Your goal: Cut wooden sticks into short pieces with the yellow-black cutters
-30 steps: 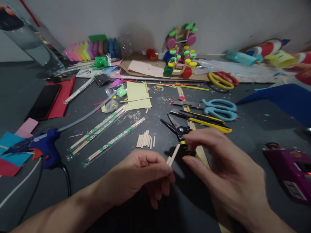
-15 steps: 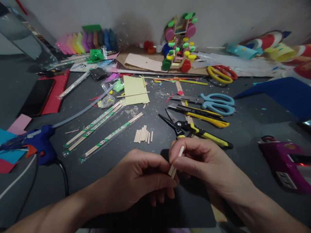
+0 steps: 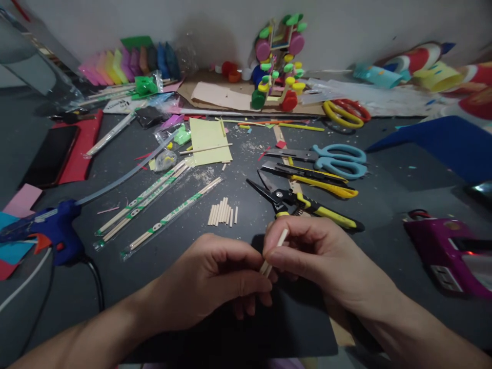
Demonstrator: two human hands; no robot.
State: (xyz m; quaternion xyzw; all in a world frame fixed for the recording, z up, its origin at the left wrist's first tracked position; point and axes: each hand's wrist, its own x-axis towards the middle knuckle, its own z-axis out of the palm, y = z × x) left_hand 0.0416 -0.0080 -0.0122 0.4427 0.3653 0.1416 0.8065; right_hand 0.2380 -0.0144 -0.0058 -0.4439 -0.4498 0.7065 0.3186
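Note:
Short pale wooden sticks (image 3: 283,239) are pinched between my two hands, low in the middle of the view. My left hand (image 3: 226,279) grips their lower ends between thumb and fingers. Thumb and forefinger of my right hand (image 3: 307,251) hold a stick whose upper end pokes out above them. How many sticks are held is unclear, as the fingers cover them. A small pile of cut sticks (image 3: 221,211) lies on the dark table beyond my hands. Yellow-and-black pliers (image 3: 303,202) lie just past my right hand with their jaws apart.
Wrapped chopsticks (image 3: 172,218) and a blue glue gun (image 3: 63,230) lie to the left. Blue scissors (image 3: 338,160) and a yellow cutter (image 3: 326,187) are beyond the pliers. A purple device (image 3: 446,251) sits at the right. Small wheeled models (image 3: 279,95) stand at the back.
The whole scene has shifted slightly left in the view. Both hands keep their pinch, and the sticks between them sit a little deeper in the fingers.

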